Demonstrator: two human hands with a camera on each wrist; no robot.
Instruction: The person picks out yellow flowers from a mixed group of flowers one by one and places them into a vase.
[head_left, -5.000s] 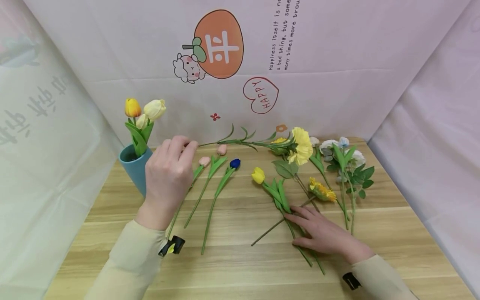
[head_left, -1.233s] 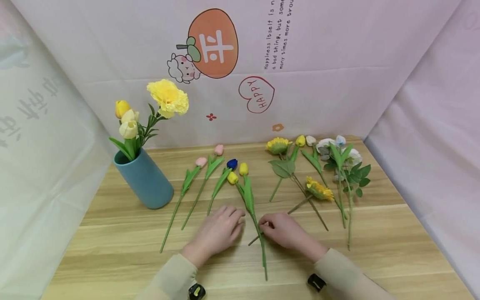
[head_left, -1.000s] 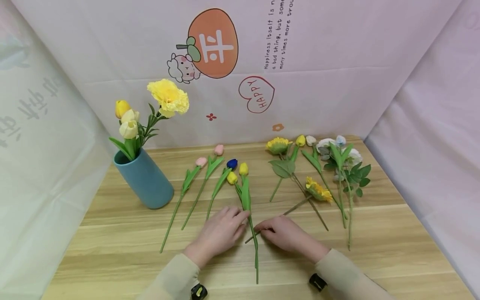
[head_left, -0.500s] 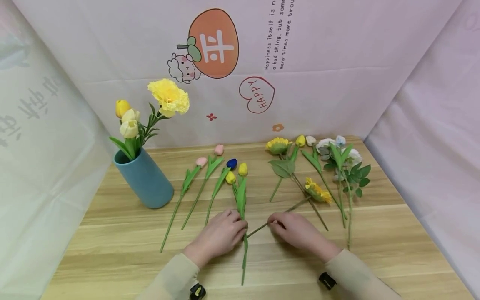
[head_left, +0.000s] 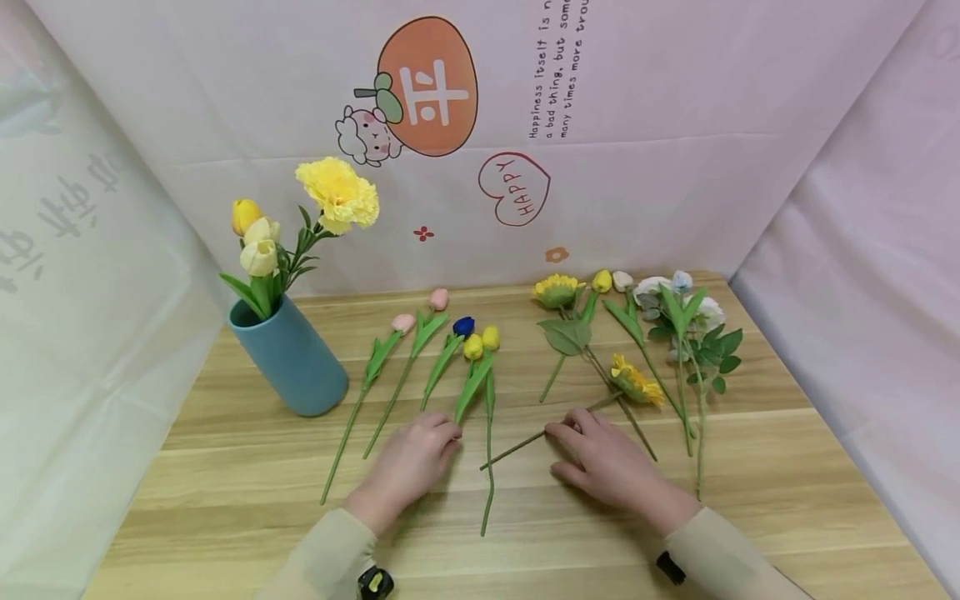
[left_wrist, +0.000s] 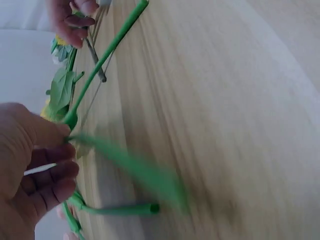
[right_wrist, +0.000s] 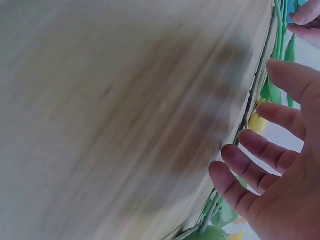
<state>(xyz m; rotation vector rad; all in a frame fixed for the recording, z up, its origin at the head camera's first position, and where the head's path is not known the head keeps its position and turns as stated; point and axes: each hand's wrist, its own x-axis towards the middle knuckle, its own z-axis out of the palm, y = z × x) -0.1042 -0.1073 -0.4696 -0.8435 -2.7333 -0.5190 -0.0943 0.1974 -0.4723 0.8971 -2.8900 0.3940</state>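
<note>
My left hand (head_left: 412,458) pinches a yellow tulip (head_left: 473,347) low on its leaves; in the left wrist view its stem (left_wrist: 145,172) is blurred below the thumb. Beside it a second yellow tulip (head_left: 491,337) lies on the table, its stem crossing the tip of a sunflower's stem (head_left: 517,447). My right hand (head_left: 611,458) hovers with spread fingers by that stem, below the sunflower's head (head_left: 636,383); the right wrist view shows nothing held in the fingers (right_wrist: 235,187). A blue tulip (head_left: 464,327) lies left of the yellow pair, its lower stem hidden by my left hand.
A blue vase (head_left: 288,358) at the left holds a yellow carnation (head_left: 339,196) and several tulips (head_left: 259,258). Two pink tulips (head_left: 402,324) lie right of it. Another sunflower (head_left: 557,292), a yellow tulip and white flowers (head_left: 705,313) lie at the back right of the wooden table (head_left: 247,533).
The carnation went from my left hand into the vase. The two yellow tulips came to the middle; one has just shifted left with my left hand. My right hand has let go of the sunflower stem.
</note>
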